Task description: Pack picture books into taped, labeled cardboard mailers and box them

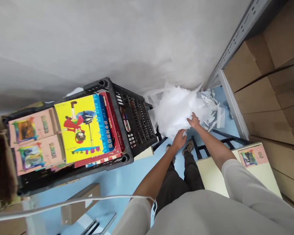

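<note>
A heap of white, thin sheet-like packing material (173,107) lies against the wall in front of me. My right hand (194,120) is at its near right side, fingers spread, with nothing visible in it. My left hand (180,139) is at the heap's lower edge, its fingers loosely bent and partly apart. No held object shows in it. Whether either hand touches the sheets is hard to tell. Crumpled white scraps (210,109) lie right of the heap.
On my left stands a black plastic crate (128,156) holding a yellow picture book (79,127) and pink books (34,125). Cardboard boxes (259,101) fill a metal rack (232,101) at right. A pale stool (215,178) bears a pink booklet (253,155). A white cable (88,199) crosses at lower left.
</note>
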Tool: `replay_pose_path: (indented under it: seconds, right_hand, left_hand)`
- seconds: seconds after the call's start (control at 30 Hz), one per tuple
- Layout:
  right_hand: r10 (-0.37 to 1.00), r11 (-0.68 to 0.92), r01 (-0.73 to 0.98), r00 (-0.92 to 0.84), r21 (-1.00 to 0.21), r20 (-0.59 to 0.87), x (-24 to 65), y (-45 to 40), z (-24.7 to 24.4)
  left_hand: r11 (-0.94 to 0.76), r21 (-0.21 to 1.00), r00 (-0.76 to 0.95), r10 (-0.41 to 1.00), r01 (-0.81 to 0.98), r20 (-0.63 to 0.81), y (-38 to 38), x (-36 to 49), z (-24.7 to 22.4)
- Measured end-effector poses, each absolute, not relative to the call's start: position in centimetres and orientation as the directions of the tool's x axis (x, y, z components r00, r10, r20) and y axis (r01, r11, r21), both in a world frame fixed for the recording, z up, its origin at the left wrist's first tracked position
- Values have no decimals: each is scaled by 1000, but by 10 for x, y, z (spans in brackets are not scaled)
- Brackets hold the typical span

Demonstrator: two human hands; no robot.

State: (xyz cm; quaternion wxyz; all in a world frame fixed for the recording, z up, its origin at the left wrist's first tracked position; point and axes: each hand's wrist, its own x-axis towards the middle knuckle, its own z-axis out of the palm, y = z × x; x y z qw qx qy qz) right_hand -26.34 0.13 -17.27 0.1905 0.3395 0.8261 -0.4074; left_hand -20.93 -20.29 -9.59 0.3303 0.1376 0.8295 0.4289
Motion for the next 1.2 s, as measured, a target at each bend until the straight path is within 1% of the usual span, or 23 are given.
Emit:
replay_pose_path:
  seconds: [0.07, 0.13, 0.27, 0.37, 0.47, 0.6, 0.67, 0.73, 0.87, 0.97, 1.07, 1.2]
  right_hand:
    - [441, 376, 717, -695, -587, -568, -265, -2, -174]
    - [438, 327, 682, -723, -654, -535, -265, -5, -171]
    - [327, 251, 576, -807, -778, -492, -265, -12, -149]
    - [300, 153, 521, -834, -840, -463, -261, -14, -121]
    - [332, 81, 481, -839, -873, -432, -253, -11, -92]
    - [405, 75, 464, -823, -883, -398, -234, -2, -48]
    - [438, 96, 445, -822, -890, -364, -220, 2, -22]
    - [455, 137, 394, -840, -909, -296, -204, 6, 6]
    - [469, 297, 308, -872, -904, -143, -165, 13, 65]
    - [529, 392, 318, -845, -863, -71, -123, 18, 101]
    - [583, 491, 319, -812, -811, 34, -67, 21, 125]
    - [613, 657, 367, -769, -659, 183, 11, 23, 145]
  left_hand:
    - [598, 798, -743, 503, -70, -442, -204, -208, -100]
    - [606, 791, -742, 495, -79, -453, -205, -207, -101]
    - [605, 793, -747, 496, -69, -443, -206, -210, -97]
    - [593, 804, -749, 511, -47, -421, -203, -214, -86]
    - [580, 814, -753, 530, -14, -390, -198, -218, -67]
    - [528, 845, -743, 598, 85, -299, -191, -223, -38]
    - [491, 862, -723, 641, 128, -258, -188, -224, -21]
    - [455, 877, -702, 674, 153, -227, -186, -225, -3]
    - [409, 887, -693, 704, 216, -156, -182, -226, 36]
    - [374, 880, -674, 733, 291, -89, -177, -224, 67]
    - [322, 870, -641, 767, 373, -9, -167, -215, 96]
    - [280, 812, -605, 789, 512, 109, -149, -195, 128]
